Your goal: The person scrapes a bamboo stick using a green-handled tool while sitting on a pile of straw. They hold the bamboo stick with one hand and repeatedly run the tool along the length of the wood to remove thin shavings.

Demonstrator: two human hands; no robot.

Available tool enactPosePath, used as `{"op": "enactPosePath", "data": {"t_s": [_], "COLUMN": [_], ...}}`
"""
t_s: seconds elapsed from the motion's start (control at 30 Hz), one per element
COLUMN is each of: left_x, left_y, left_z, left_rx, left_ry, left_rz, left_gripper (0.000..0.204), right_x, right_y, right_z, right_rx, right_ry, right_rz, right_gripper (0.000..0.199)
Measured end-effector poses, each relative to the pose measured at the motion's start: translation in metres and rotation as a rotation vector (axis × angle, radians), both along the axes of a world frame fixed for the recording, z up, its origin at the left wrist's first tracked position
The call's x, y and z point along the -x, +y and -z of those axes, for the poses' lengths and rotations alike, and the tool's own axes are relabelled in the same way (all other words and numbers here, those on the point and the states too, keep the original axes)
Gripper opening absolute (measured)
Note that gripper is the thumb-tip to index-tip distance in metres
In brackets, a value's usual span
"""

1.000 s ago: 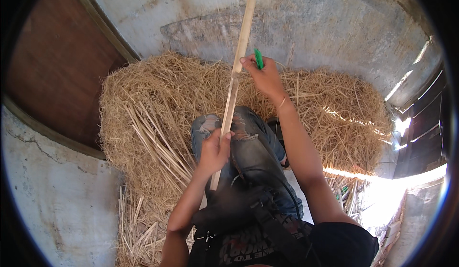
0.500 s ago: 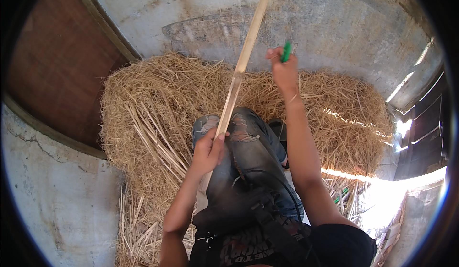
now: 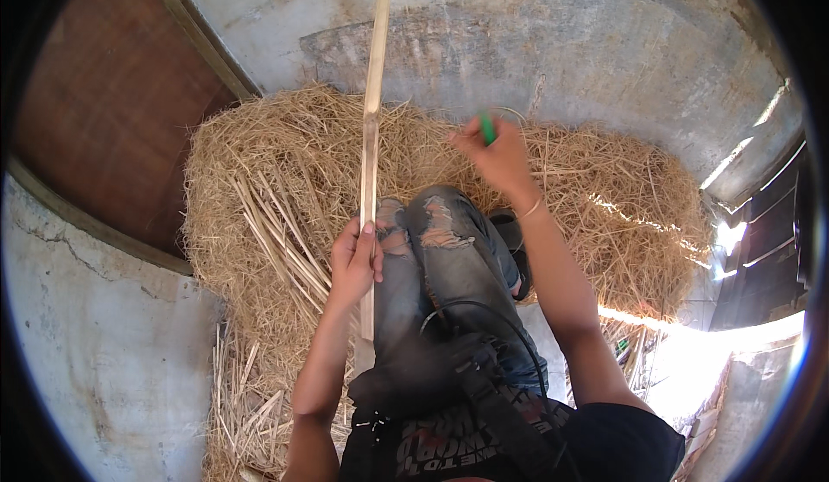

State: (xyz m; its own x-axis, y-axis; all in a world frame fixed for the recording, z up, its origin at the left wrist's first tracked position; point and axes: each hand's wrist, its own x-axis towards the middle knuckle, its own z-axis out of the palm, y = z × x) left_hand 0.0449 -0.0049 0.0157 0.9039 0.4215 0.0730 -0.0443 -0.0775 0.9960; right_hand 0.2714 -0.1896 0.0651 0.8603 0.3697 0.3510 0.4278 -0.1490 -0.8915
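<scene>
A long split bamboo strip [image 3: 374, 76] stands nearly upright in the view, from above my lap to the top edge, with a darker node partway along. My left hand [image 3: 354, 262] is closed round its lower part, the thumb lying on top; the strip's near end sticks out below the hand. To the right of the strip and apart from it, my right hand [image 3: 501, 161] is closed on a small green-handled tool [image 3: 488, 128]. Motion blurs that hand a little, and the tool's working end cannot be made out. A thin pale curl [image 3: 515, 113] shows beside it against the wall.
Straw [image 3: 276, 137] is heaped in front of and around my knees. Several thin bamboo splints [image 3: 281, 236] lie on it at left. A concrete wall [image 3: 553, 42] curves behind, with a brown panel [image 3: 112, 128] at far left. Bright light enters at right.
The bamboo strip has swung from leaning right to nearly upright, its far part moving left. My right hand has come lower and slightly left, still gripping the green-handled tool.
</scene>
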Motion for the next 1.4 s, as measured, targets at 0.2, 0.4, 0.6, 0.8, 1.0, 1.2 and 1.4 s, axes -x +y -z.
{"op": "enactPosePath", "data": {"t_s": [0.2,0.4,0.6,0.8,1.0,1.2,1.4], "left_x": [-0.014,-0.011,0.000,0.006,0.001,-0.010,-0.014], "left_y": [-0.011,-0.012,-0.029,-0.038,-0.039,-0.043,-0.053], "left_z": [-0.006,-0.004,0.005,0.008,0.011,0.014,0.042], "left_rx": [0.310,0.513,0.147,-0.140,0.092,0.564,0.590], "left_ry": [-0.104,-0.057,0.120,0.120,0.045,-0.016,0.037], "left_rz": [0.158,0.381,0.261,0.225,0.206,0.255,0.150], "left_gripper": [0.039,0.044,0.048,0.049,0.047,0.051,0.048], "right_x": [0.060,0.050,0.032,0.029,0.038,0.035,0.061], "right_y": [0.029,0.027,0.019,0.020,0.017,-0.002,-0.011], "right_z": [0.010,0.000,0.011,-0.025,-0.054,0.019,0.056], "right_rx": [-0.032,0.058,0.012,-0.112,-0.092,0.155,0.568], "right_ry": [0.158,0.167,0.152,0.101,-0.070,-0.182,-0.398], "right_rz": [-0.391,-0.474,-0.315,-0.070,-0.043,-0.476,-0.121], "right_gripper": [0.032,0.032,0.031,0.037,0.035,0.027,0.022]}}
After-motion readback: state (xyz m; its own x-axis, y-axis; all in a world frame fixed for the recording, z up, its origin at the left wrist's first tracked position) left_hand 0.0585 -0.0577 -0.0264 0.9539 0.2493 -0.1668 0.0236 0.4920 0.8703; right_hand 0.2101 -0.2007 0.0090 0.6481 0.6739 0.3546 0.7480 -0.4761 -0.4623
